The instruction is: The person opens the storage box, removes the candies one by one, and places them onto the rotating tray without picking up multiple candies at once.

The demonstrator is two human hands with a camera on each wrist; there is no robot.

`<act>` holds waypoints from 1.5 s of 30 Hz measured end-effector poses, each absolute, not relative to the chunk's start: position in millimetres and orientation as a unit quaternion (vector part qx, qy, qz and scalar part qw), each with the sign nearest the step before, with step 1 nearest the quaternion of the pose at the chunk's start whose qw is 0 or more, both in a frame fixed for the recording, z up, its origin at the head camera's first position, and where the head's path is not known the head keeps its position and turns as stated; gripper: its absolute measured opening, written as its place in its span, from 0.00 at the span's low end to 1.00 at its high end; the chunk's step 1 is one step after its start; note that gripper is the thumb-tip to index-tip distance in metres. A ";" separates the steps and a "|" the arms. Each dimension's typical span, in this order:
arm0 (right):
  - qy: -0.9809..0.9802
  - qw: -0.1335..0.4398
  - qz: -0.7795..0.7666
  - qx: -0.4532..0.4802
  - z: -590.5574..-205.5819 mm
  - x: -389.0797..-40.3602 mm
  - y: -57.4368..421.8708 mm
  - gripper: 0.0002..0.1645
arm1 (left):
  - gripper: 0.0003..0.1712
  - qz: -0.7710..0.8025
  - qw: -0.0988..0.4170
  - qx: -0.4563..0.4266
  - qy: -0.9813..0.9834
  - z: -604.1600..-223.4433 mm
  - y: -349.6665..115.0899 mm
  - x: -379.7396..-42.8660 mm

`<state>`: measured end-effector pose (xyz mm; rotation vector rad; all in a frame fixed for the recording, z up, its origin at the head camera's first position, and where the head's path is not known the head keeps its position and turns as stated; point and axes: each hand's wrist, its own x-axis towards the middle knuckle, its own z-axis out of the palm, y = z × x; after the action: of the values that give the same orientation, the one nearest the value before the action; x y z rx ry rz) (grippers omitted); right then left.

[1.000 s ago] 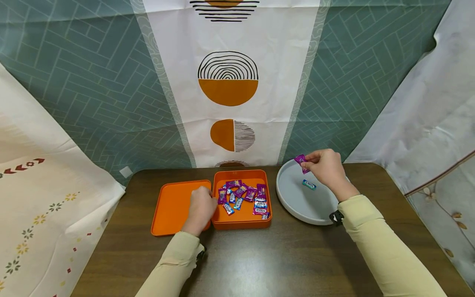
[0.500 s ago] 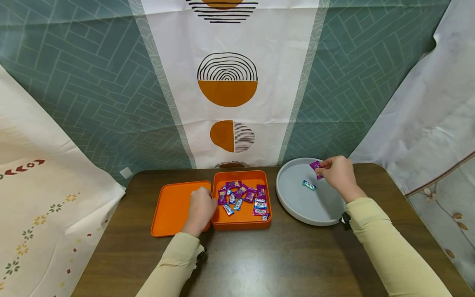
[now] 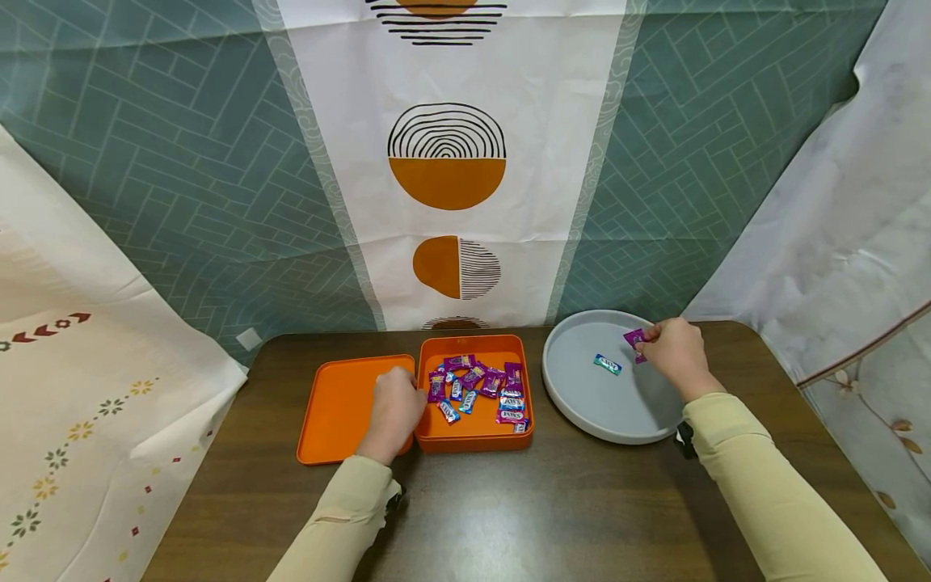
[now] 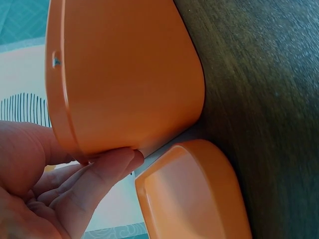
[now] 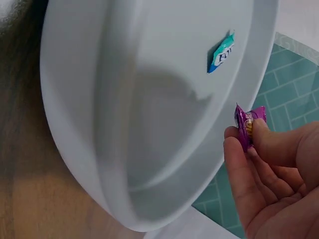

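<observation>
My right hand (image 3: 676, 356) pinches a purple-wrapped candy (image 5: 244, 127) between thumb and fingertips, above the right part of the round grey tray (image 3: 563, 396). A blue-green wrapped candy (image 3: 608, 364) lies on the tray, left of that hand. At the left side of the orange box (image 3: 473, 443), my left hand (image 3: 396, 408) grips the wall near the rim; in the left wrist view its fingers lie along the outside of the box. Inside the box are several purple (image 3: 491, 382) and blue (image 3: 448, 411) wrapped candies.
A flat orange lid (image 3: 338, 412) lies left of the box, partly under the left forearm. All stand on a dark wooden table (image 3: 480, 517). A patterned cloth (image 3: 451, 178) hangs along the back edge.
My right hand has moved right over the tray and slightly down, carrying the purple candy. The left hand and the box have stayed in place.
</observation>
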<state>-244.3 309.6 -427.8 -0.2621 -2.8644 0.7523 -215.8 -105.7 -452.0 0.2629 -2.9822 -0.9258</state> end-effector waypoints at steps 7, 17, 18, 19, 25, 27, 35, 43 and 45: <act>-0.964 0.060 0.242 -0.093 -432.1 -246.8 309.7 0.11 | 0.06 -0.295 0.002 0.085 -0.952 -451.4 -106.0 -216.8; -0.968 0.033 0.233 -0.089 -434.0 -247.2 308.7 0.08 | 0.06 -0.297 0.002 0.087 -0.951 -451.7 -106.0 -217.9; -0.968 0.031 0.232 -0.089 -434.5 -247.4 308.3 0.08 | 0.06 -0.297 0.003 0.086 -0.951 -452.1 -106.2 -218.1; -0.968 0.029 0.231 -0.091 -435.0 -247.8 308.0 0.08 | 0.07 -0.298 0.003 0.084 -0.951 -452.2 -106.3 -218.2; -0.970 0.019 0.224 -0.093 -439.6 -249.2 307.7 0.09 | 0.09 -0.301 0.002 0.082 -0.950 -453.0 -106.3 -217.9; -0.970 0.016 0.223 -0.094 -440.6 -249.3 308.2 0.09 | 0.07 -0.301 0.001 0.083 -0.950 -453.5 -106.5 -217.8; -0.970 0.009 0.224 -0.096 -442.7 -249.3 307.9 0.10 | 0.06 -0.297 -0.007 0.088 -0.951 -452.9 -106.4 -217.8; -0.971 0.001 0.218 -0.100 -443.7 -249.6 307.2 0.11 | 0.07 -0.303 -0.003 0.085 -0.949 -454.0 -107.0 -217.8; -0.971 0.000 0.217 -0.105 -444.5 -249.3 307.8 0.12 | 0.07 -0.303 -0.003 0.085 -0.949 -453.6 -106.9 -217.8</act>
<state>-249.3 307.8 -444.5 -0.3294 -3.0480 0.6815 -217.8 -106.9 -453.6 0.2675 -2.9872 -0.9525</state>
